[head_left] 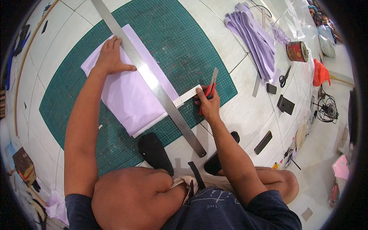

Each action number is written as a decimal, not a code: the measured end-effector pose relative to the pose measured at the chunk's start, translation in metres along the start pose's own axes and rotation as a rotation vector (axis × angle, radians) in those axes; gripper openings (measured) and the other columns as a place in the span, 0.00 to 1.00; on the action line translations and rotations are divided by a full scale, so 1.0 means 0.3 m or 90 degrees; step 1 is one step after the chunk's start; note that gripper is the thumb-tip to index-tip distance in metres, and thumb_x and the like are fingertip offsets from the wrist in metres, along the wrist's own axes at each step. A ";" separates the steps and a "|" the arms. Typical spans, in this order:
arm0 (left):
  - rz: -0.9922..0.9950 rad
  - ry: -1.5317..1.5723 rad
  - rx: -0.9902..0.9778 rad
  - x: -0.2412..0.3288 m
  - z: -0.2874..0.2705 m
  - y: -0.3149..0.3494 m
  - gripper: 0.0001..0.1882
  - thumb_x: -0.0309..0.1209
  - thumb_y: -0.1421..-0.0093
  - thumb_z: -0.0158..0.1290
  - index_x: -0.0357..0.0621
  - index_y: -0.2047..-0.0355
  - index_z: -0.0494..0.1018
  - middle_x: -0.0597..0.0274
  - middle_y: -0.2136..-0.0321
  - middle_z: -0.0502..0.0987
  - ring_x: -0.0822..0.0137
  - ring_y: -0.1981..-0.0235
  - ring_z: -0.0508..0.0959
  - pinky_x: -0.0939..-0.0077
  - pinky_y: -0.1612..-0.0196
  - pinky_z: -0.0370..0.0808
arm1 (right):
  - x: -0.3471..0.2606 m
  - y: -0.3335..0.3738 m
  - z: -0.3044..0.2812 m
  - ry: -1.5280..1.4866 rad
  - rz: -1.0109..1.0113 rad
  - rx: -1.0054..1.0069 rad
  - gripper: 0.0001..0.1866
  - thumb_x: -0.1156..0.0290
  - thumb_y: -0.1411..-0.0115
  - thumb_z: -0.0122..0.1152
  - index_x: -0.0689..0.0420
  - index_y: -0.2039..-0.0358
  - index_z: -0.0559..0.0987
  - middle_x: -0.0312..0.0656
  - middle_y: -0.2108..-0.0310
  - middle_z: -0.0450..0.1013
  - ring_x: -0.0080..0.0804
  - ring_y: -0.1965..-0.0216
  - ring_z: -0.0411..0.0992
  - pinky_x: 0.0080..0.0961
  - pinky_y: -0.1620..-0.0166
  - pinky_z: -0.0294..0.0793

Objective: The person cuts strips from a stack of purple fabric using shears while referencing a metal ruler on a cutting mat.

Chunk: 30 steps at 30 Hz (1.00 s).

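Note:
A folded piece of lilac fabric (128, 94) lies on a green cutting mat (184, 46). Across it, at a slant, runs a long steel ruler (153, 84). My left hand (110, 59) is spread flat on the fabric, thumb and fingertips reaching the ruler's left edge. My right hand (209, 103) is closed round a red utility knife (211, 87), its blade pointing up and away. The same hand pinches one end of a white flat strip (188, 95). The strip's other end meets the ruler near the fabric's lower right corner.
Right of the mat lie a bundle of lilac strips (253, 42), a round red tin (297, 51), black scissors (284, 78) and dark blocks (286, 104). My black-socked foot (155, 151) rests on the mat's near edge. A thin cane (25, 65) curves along the left.

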State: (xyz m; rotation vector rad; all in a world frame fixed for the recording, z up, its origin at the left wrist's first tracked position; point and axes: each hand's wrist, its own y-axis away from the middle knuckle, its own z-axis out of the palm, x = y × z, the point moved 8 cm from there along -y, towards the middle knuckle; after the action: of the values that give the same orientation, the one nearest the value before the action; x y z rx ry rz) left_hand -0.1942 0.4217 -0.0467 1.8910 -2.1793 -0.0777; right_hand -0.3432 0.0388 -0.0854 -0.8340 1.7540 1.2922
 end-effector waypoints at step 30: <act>0.003 0.019 -0.012 -0.008 0.006 -0.009 0.75 0.69 0.69 0.68 0.27 0.32 0.51 0.37 0.31 0.51 0.42 0.28 0.48 0.57 0.26 0.45 | -0.003 -0.009 -0.004 0.030 0.017 -0.032 0.18 0.65 0.38 0.68 0.61 0.53 0.74 0.39 0.65 0.76 0.25 0.67 0.78 0.21 0.69 0.79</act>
State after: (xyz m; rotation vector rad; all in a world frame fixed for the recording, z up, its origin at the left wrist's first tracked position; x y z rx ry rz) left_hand -0.1917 0.4235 -0.0495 1.8652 -2.1553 -0.0696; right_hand -0.3408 0.0370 -0.0857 -0.8792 1.7814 1.3493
